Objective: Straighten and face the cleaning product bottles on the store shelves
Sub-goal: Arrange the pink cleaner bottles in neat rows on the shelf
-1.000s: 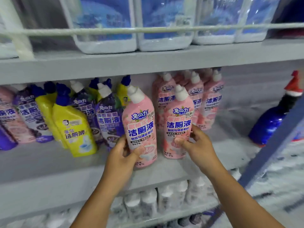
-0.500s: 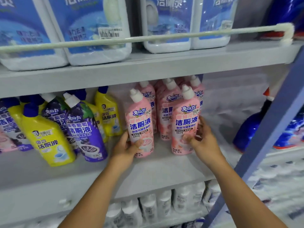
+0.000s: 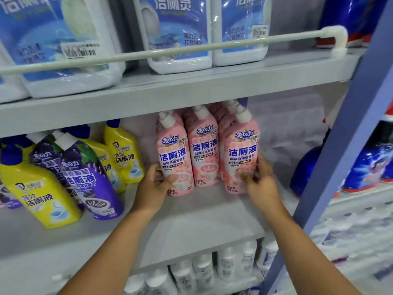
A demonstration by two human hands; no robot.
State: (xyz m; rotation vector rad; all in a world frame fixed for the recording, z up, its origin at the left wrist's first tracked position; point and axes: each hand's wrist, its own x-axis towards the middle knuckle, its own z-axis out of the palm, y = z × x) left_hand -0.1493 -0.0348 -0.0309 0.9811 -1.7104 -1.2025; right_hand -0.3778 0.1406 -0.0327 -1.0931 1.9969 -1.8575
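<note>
Two pink bottles have slid back from the shelf edge since a second ago: the left pink bottle (image 3: 175, 160), gripped low by the left hand (image 3: 154, 188), and the right pink bottle (image 3: 241, 155), gripped low by the right hand (image 3: 260, 184), now stand level with a middle pink bottle (image 3: 205, 150), all three upright with labels facing out. That front row looks about faced, I judge. More pink caps crowd behind; their number is hidden. To the left on the same middle shelf (image 3: 191, 226) I count three yellow bottles (image 3: 40, 194) and two purple bottles (image 3: 89, 179), all tilted and uneven, so they probably need straightening next. Three big blue-labelled jugs (image 3: 176, 30) sit above
</note>
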